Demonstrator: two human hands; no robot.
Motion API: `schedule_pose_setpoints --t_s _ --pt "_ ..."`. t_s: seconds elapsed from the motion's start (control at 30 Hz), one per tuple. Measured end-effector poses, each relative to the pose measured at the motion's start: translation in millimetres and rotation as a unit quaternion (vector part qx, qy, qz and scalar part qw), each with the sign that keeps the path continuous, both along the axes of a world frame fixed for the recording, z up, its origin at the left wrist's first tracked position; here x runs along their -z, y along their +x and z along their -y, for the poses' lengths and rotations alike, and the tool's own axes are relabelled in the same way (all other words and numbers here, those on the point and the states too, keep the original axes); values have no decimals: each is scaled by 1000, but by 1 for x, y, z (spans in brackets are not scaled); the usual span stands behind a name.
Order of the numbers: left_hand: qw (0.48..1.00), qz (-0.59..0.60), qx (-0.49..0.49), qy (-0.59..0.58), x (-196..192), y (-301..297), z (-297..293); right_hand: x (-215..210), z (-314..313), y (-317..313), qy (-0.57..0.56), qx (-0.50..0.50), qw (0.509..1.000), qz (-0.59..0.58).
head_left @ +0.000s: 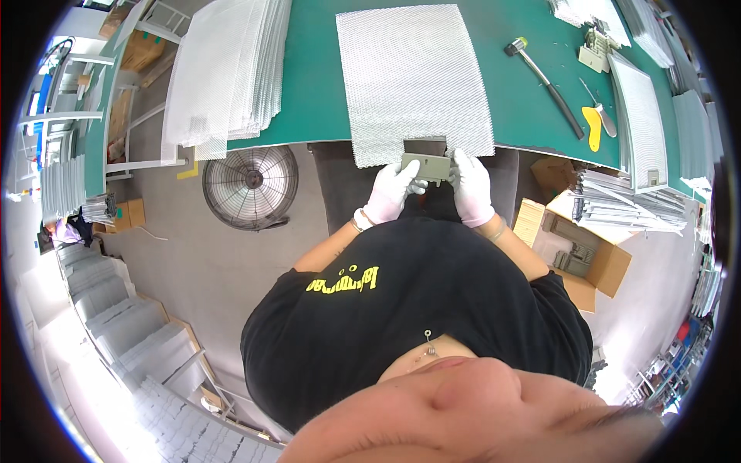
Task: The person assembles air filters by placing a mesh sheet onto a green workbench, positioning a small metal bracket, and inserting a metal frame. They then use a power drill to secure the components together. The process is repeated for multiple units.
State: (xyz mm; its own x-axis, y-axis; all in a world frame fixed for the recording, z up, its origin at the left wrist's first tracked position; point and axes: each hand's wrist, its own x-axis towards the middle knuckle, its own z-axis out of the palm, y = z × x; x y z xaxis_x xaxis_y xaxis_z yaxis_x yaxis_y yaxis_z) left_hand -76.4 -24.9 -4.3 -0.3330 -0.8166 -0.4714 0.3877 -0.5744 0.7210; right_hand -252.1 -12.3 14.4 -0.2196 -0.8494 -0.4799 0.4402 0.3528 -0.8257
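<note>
A silvery mesh sheet (413, 77) lies on the green table, its near end reaching past the front edge. At that end is a dark rectangular cutout. Just in front of it, a small grey-green plastic latch piece (427, 167) is held between my white-gloved hands. My left hand (390, 193) grips its left end, thumb on top and fingers curled below. My right hand (472, 189) pinches its right end, close to the sheet's near right corner. Whether the piece touches the sheet I cannot tell.
A stack of mesh sheets (231, 69) rests at the table's left. To the right lie a mallet (546, 86), a screwdriver (604, 116) and a yellow flat piece (593, 128). A floor fan (251, 187) stands left; an open carton (610, 270) with grey parts sits right.
</note>
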Motion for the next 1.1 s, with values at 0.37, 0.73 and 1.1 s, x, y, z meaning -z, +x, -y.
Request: schedule_pose_setpoints --t_s 0.37,0.73,1.1 --pt "993 -96 -48 42 -7 -8 -3 2 -2 1 -13 -50 996 -68" --pt "535 459 253 -662 -96 6 148 13 2 15 -87 -153 984 28" --pt "462 550 230 -657 -66 -65 78 40 -24 -29 -141 35 989 -17"
